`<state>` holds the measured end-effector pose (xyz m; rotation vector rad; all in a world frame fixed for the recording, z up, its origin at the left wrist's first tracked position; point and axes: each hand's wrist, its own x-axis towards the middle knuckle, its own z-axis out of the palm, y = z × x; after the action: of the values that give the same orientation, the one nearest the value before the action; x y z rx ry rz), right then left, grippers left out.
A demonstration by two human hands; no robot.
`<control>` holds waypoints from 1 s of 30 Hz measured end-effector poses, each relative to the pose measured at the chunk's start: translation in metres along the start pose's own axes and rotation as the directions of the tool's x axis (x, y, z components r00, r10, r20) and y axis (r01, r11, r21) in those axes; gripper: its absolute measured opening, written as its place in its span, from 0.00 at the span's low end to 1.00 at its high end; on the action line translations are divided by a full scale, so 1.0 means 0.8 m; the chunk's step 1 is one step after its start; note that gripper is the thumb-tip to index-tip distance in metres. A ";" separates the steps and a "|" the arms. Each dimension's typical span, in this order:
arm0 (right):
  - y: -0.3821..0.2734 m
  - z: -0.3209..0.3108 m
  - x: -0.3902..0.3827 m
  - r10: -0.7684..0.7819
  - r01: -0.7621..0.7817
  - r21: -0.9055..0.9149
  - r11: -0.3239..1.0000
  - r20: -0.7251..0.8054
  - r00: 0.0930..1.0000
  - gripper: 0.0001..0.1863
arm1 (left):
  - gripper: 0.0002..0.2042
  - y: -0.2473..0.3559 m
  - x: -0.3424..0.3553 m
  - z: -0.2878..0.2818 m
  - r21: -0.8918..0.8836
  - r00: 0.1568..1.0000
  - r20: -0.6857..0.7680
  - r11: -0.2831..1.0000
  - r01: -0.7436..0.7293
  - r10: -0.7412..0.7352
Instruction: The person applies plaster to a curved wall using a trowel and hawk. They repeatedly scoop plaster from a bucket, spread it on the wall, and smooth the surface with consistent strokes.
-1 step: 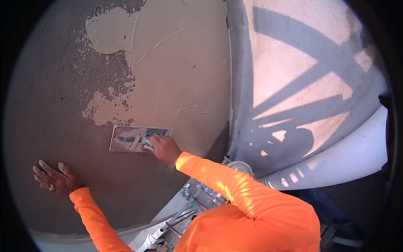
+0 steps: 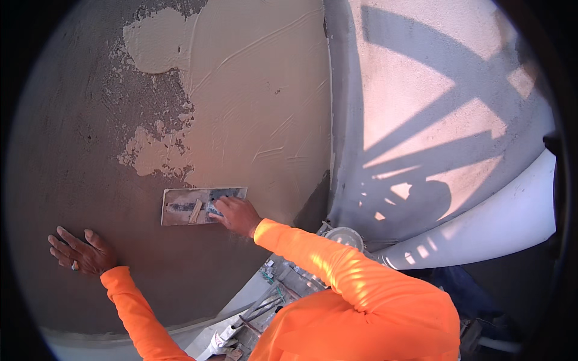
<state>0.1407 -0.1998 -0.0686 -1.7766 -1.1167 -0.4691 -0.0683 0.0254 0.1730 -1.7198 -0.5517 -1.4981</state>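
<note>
My right hand grips the handle of a flat rectangular plastering trowel, held against the curved grey wall. Just above it, a pale beige skim coat with streaks and ragged patches covers part of the wall. My left hand lies on the bare grey wall to the left of the trowel, fingers spread, with a ring on one finger. Both forearms wear orange sleeves.
A paler wall with strong shadows stands at the right, above a thick white curved band. Below, behind my right arm, are a round bucket and a cluttered surface with pipes and rods.
The trowel in my right hand has slid slightly downward on the wall. My left hand has shifted very slightly upward.
</note>
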 end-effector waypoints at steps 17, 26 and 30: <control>0.199 -0.119 -0.281 0.978 -0.587 0.807 0.057 0.074 0.195 0.22 | 0.21 0.011 -0.629 -0.434 0.039 -0.605 0.771 0.934 0.356 0.198; 0.383 0.007 -0.255 0.964 -0.483 0.838 -0.253 0.174 -0.204 0.21 | 0.38 -0.010 -0.204 -0.127 0.084 0.825 0.551 0.992 0.094 -0.125; 0.398 0.043 -0.197 0.949 -0.268 0.911 -0.313 0.286 -0.135 0.19 | 0.46 0.036 -0.084 -0.006 -0.061 0.931 0.279 0.963 0.263 -0.236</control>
<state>0.3247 -0.2875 -0.3620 -0.7229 0.7404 0.3715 -0.0641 0.0147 0.1007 -2.0078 -0.8812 -1.4908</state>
